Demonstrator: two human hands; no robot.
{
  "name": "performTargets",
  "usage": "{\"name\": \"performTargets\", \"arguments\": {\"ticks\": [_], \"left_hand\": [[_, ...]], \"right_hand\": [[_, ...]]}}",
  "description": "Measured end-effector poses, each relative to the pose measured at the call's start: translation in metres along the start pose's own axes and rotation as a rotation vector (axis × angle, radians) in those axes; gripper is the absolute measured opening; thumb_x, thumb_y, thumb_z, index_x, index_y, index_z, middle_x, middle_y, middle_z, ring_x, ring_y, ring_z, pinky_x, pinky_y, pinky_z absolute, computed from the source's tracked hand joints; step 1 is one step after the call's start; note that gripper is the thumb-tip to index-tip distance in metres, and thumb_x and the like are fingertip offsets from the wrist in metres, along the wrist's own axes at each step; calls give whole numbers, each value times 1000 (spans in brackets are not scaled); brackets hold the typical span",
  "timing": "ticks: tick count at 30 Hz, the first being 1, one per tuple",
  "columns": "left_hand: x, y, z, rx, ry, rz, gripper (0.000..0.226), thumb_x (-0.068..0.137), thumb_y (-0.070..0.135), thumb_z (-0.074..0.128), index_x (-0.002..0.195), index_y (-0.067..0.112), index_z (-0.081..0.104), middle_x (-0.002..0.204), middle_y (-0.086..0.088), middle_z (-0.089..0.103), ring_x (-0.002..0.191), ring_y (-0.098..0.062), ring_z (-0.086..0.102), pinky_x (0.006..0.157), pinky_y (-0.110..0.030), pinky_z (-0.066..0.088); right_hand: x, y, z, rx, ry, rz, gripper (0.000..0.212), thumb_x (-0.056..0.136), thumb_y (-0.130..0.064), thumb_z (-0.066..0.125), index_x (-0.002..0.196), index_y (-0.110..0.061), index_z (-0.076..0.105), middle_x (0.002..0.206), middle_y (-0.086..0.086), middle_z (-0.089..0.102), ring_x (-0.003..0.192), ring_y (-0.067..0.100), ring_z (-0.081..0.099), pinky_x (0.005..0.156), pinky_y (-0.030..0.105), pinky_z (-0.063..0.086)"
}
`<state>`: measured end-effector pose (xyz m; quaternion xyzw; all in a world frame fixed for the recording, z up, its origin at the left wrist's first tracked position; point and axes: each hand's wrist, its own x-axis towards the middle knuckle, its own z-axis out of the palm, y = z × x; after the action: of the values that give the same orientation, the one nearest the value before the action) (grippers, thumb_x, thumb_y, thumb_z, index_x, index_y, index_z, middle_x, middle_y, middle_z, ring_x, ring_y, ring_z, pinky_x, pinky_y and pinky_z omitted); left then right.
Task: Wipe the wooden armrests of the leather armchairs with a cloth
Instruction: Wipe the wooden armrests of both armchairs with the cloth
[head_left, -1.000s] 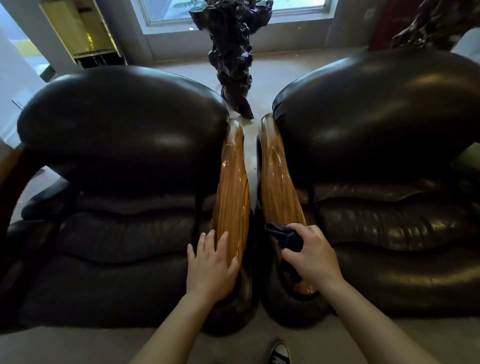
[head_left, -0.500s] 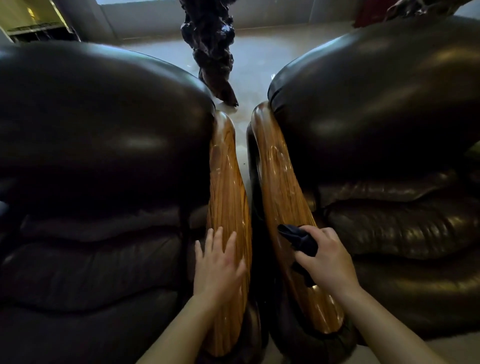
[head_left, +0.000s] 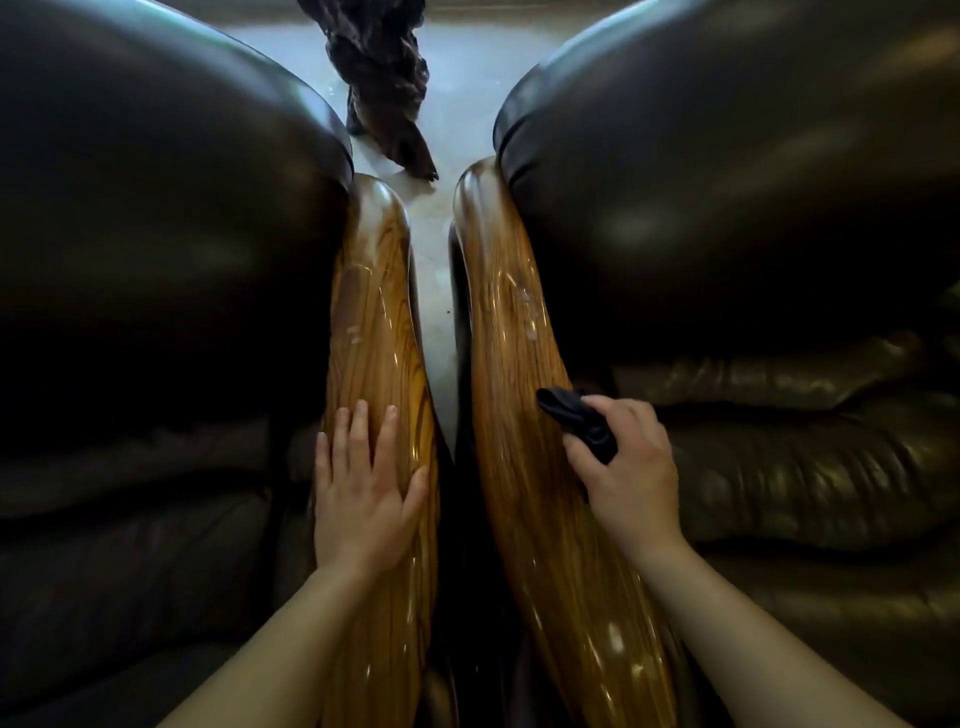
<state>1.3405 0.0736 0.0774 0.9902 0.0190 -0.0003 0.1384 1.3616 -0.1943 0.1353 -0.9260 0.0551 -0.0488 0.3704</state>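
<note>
Two dark leather armchairs fill the view side by side, left armchair (head_left: 156, 234) and right armchair (head_left: 727, 182), both with glossy rounded backs and wrinkled seat cushions, lit dimly. Between them a narrow strip of pale floor (head_left: 457, 93) runs to the top of frame, shiny, with a few small specks. A dark gnarled carved-wood piece (head_left: 384, 88) stands on that floor behind the chairs, top cut off by the frame edge. The two inner wooden armrests run nearly parallel, close but apart: left chair's armrest (head_left: 374, 322) and right chair's armrest (head_left: 514, 364), both glossy orange-brown with strong grain and light smudges or glare patches on the varnish. Left hand (head_left: 363, 499) lies flat, palm down, fingers spread, on the left chair's armrest, its grip wide open and holding nothing. Right hand (head_left: 628, 467) sits on the right chair's armrest at about mid-length, grip closed around a small bunched dark cloth (head_left: 576, 415); the cloth sticks out past the fingers and touches the wood toward the armrest's inner side. Both forearms are bare.
</note>
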Motion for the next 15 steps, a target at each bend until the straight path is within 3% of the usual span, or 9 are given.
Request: {"name": "performTargets", "arguments": {"ticks": [3, 6, 12, 15], "left_hand": [[-1, -2, 4, -1, 38, -4, 72, 93, 55, 32, 155, 27, 8, 164, -7, 8, 150, -20, -4, 121, -49, 5], [-1, -2, 4, -19, 46, -5, 71, 93, 53, 32, 155, 29, 8, 164, -6, 9, 150, -19, -3, 121, -48, 4], [-2, -3, 2, -42, 42, -3, 69, 94, 51, 31, 155, 30, 7, 164, -5, 9, 150, -18, -2, 120, -50, 8], [-2, -3, 3, -57, 49, -2, 68, 94, 51, 31, 155, 31, 7, 164, -3, 9, 150, -17, -2, 120, -50, 9]], "right_hand": [[28, -9, 26, -86, -62, -73, 36, 90, -38, 64, 125, -28, 60, 137, -6, 51, 130, 19, 40, 102, 36, 40], [18, -5, 47, -209, -133, -166, 40, 94, -43, 58, 132, -30, 57, 152, -4, 43, 147, 23, 25, 117, 52, 26], [-60, 47, 48, -249, -137, -386, 33, 99, -44, 52, 130, -32, 57, 154, -6, 41, 146, 24, 29, 115, 54, 31], [-38, 44, 43, -302, -122, -360, 39, 96, -44, 55, 132, -29, 58, 147, 0, 48, 138, 28, 39, 107, 54, 39]]}}
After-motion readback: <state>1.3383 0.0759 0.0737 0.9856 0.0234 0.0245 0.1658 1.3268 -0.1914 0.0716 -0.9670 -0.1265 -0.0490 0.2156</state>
